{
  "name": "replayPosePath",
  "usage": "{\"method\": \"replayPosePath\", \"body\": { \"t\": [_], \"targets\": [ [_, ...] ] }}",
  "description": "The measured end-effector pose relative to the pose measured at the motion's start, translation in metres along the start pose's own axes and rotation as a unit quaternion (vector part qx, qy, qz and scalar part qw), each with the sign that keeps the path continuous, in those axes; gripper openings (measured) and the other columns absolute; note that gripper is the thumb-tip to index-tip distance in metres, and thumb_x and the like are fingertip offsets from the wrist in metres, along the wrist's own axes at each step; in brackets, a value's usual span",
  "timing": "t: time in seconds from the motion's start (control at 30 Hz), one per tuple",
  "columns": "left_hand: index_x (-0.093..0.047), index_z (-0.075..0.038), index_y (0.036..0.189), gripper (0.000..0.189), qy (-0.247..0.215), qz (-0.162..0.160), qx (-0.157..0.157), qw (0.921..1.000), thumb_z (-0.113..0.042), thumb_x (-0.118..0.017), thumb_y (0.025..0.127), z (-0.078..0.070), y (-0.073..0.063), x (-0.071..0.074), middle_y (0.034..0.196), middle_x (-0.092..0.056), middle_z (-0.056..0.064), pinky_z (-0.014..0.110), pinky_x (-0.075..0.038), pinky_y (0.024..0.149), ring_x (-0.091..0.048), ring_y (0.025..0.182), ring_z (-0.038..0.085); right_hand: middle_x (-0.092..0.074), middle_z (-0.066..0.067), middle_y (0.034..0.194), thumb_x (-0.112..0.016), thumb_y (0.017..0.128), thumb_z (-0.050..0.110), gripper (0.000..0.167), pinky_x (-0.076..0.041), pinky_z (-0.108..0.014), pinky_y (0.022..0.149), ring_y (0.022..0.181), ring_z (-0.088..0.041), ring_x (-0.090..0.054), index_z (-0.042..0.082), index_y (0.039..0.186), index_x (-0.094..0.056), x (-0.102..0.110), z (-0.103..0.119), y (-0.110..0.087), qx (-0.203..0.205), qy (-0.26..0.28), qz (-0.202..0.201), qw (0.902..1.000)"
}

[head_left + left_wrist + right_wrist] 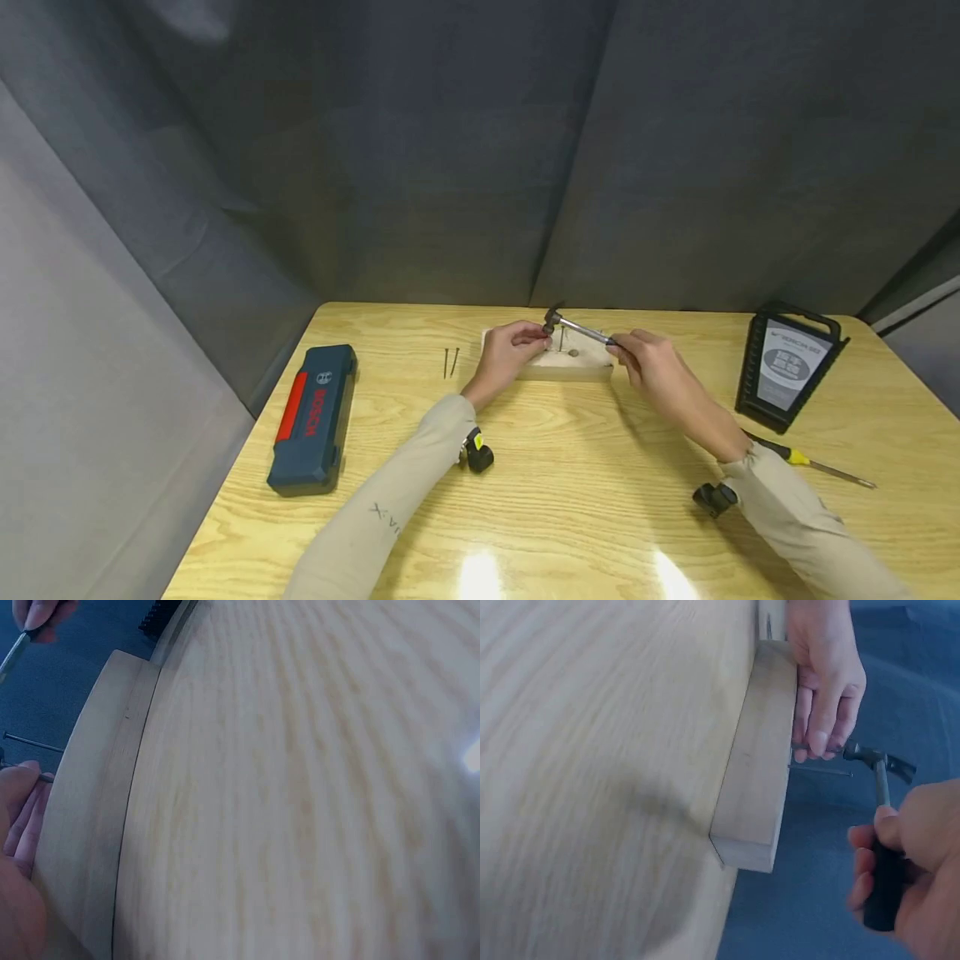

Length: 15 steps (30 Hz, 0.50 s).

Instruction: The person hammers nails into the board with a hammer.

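Note:
A pale wooden block (566,374) lies near the table's far edge. My left hand (512,352) is at its top and pinches a nail (46,778) between thumb and fingers, the nail's point against the block. In my right hand (663,371) is the black grip of a small claw hammer (581,328). The hammer's head is right at the top of the pinched nail; whether they touch I cannot tell. Beside that, a second nail (821,772) stands upright in the block. A small dark round spot (573,352) shows on the block's top.
Two loose nails (450,363) lie left of the block. A blue and red Bosch case (315,421) lies at the left. On the right are a black handled case (787,367) and a yellow-black screwdriver (798,457), partly behind my right forearm. Dark curtain (450,167) hangs behind.

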<state>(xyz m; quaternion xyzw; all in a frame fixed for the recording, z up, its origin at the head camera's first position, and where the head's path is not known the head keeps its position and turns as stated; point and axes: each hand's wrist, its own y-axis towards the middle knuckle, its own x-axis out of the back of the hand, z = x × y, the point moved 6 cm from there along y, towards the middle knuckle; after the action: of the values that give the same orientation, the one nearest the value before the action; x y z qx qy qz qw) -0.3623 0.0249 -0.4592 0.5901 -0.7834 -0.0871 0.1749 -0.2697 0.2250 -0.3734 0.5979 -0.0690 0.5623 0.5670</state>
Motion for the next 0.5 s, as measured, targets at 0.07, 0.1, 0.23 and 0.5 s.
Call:
{"method": "replayPosePath", "body": {
  "t": [0.07, 0.1, 0.23, 0.5],
  "targets": [
    [-0.075, 0.004, 0.110, 0.017, -0.002, -0.001, 0.003, 1.0000, -0.002, -0.078, 0.094, 0.000, 0.000, 0.000, 0.107, -0.078, 0.018, 0.025, -0.064, 0.087, -0.078, 0.096, 0.023, -0.063, -0.010, 0.079, -0.067, 0.099, -0.004, 0.008, -0.042, -0.027, 0.048, 0.062, -0.012, -0.050, -0.009, 0.103, -0.072, -0.002, 0.000, -0.002, -0.014, 0.002, 0.020, 0.9997],
    [-0.075, 0.004, 0.110, 0.017, -0.004, 0.000, 0.004, 1.0000, -0.002, -0.077, 0.094, 0.000, 0.000, -0.001, 0.107, -0.078, 0.018, 0.025, -0.063, 0.087, -0.078, 0.096, 0.023, -0.063, -0.010, 0.079, -0.066, 0.100, -0.003, 0.008, -0.042, -0.027, 0.049, 0.063, -0.012, -0.050, -0.007, 0.103, -0.072, -0.001, 0.000, -0.002, -0.023, 0.006, 0.016, 0.9996],
    [-0.075, 0.003, 0.110, 0.016, -0.005, 0.001, 0.005, 1.0000, -0.002, -0.077, 0.094, 0.001, -0.001, -0.001, 0.107, -0.078, 0.017, 0.025, -0.064, 0.087, -0.078, 0.096, 0.022, -0.061, -0.007, 0.078, -0.066, 0.101, -0.002, 0.007, -0.040, -0.025, 0.050, 0.063, -0.012, -0.047, -0.003, 0.101, -0.072, 0.004, -0.001, -0.001, -0.028, 0.016, -0.009, 0.9995],
    [-0.075, 0.005, 0.111, 0.018, -0.008, -0.001, 0.004, 1.0000, 0.001, -0.077, 0.093, 0.002, 0.000, -0.001, 0.108, -0.078, 0.019, 0.025, -0.064, 0.087, -0.078, 0.099, 0.028, -0.064, -0.009, 0.077, -0.071, 0.096, -0.005, 0.008, -0.041, -0.023, 0.049, 0.061, -0.009, -0.046, -0.009, 0.103, -0.074, -0.007, -0.005, -0.007, 0.010, -0.001, 0.018, 0.9998]
  ]
}}
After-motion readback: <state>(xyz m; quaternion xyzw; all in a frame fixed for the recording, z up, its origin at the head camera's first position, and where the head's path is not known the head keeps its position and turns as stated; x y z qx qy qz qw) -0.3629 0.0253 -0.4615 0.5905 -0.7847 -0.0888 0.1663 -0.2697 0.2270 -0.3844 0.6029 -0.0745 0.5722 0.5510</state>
